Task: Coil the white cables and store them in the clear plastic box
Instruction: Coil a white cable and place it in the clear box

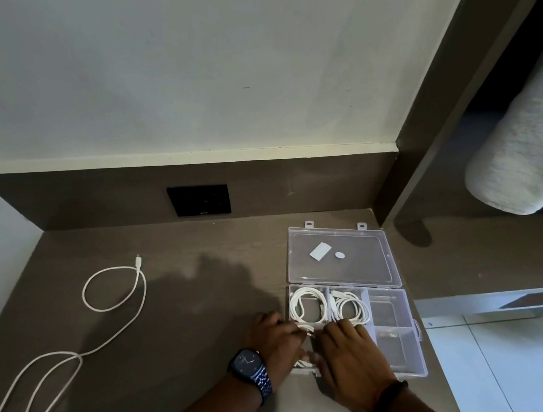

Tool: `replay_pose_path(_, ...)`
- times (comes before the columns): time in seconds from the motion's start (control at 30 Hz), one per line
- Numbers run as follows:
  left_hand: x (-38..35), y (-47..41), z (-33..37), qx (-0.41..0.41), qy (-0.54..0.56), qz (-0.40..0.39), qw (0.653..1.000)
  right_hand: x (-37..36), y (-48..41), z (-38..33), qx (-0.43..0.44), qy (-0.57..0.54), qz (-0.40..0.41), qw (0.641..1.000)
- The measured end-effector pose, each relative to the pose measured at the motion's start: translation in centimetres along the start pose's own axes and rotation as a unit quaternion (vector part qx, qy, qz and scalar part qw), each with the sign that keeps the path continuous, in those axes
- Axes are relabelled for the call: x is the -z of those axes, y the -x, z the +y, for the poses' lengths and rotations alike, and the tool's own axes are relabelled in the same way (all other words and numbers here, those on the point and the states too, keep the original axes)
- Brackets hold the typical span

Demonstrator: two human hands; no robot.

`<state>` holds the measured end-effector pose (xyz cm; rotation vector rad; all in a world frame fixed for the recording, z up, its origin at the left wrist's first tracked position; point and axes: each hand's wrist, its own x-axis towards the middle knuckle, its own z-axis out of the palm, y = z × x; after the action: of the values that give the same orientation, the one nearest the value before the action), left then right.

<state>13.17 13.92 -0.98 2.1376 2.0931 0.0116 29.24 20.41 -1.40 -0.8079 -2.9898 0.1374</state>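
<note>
The clear plastic box (403, 351) lies open at the desk's right edge, its lid (356, 260) flat behind it. A coiled white cable (306, 306) fills the far left compartment and a second coil (352, 307) the one beside it. My left hand (277, 338) and my right hand (350, 358) meet over the near left compartment, pressing a third white cable (306, 363) into it; most of that cable is hidden under the fingers. A long uncoiled white cable (110, 306) sprawls across the desk's left side, well away from both hands.
A black wall socket (199, 199) sits in the dark backsplash behind the desk (181, 321). The box's right compartments hold nothing visible. A grey rolled cushion (528, 151) lies on a shelf to the right. The desk edge drops to a tiled floor at the right.
</note>
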Motion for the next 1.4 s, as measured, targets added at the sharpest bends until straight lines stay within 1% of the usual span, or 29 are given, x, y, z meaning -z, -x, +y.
replay_pose_path(0.1,-0.4,-0.7,0.1,0.033,0.043,-0.079,0.995,0.4,1.0,0.3,0.005,-0.023,-0.028,0.999)
replay_pose_path(0.17,-0.6,-0.9,0.1,0.04,0.037,-0.095,0.994,0.8,1.0,0.6,0.0,-0.032,-0.031,0.999)
replay_pose_path(0.33,-1.1,-1.2,0.0,0.048,0.067,-0.108,0.991,1.3,0.9,1.4,-0.008,-0.08,0.034,0.996)
replay_pose_path(0.4,-1.3,-1.3,0.0,0.053,0.092,-0.107,0.989,1.4,1.1,1.6,-0.011,-0.08,0.045,0.996)
replay_pose_path(0.53,-1.7,-1.3,-0.6,0.083,0.171,-0.096,0.977,1.8,0.9,1.1,-0.003,-0.033,0.006,0.999)
replay_pose_path(0.63,-1.9,-1.2,-1.0,0.103,0.205,-0.099,0.968,1.9,0.7,0.8,0.021,-0.021,0.004,1.0)
replay_pose_path(0.73,-2.1,-1.1,-1.0,0.118,0.207,-0.091,0.967,2.1,0.5,0.1,0.011,-0.016,-0.003,1.0)
replay_pose_path(0.87,-1.9,-0.8,-1.0,0.115,0.197,-0.08,0.97,1.8,-0.2,-1.2,-0.02,-0.041,-0.037,0.998)
replay_pose_path(0.93,-1.6,-0.7,-0.9,0.11,0.2,-0.071,0.971,2.2,-0.5,-1.5,-0.017,-0.059,-0.048,0.997)
replay_pose_path(1.0,-1.3,-0.6,-0.8,0.103,0.206,-0.053,0.972,2.2,-0.7,-1.5,-0.014,-0.078,-0.082,0.994)
replay_pose_path(1.07,-1.0,-0.4,-0.6,0.103,0.217,-0.035,0.97,1.5,-1.0,-1.1,-0.02,-0.056,-0.127,0.99)
replay_pose_path(1.17,-0.8,-0.1,-0.5,0.114,0.237,-0.021,0.965,1.2,-1.7,-0.9,-0.065,-0.028,-0.164,0.984)
replay_pose_path(1.3,-0.8,0.1,-0.5,0.126,0.248,-0.026,0.96,0.6,-2.2,-1.3,-0.131,-0.027,-0.147,0.98)
replay_pose_path(1.4,-1.3,0.1,-0.6,0.12,0.248,-0.03,0.961,0.4,-2.5,-1.8,-0.168,-0.045,-0.123,0.977)
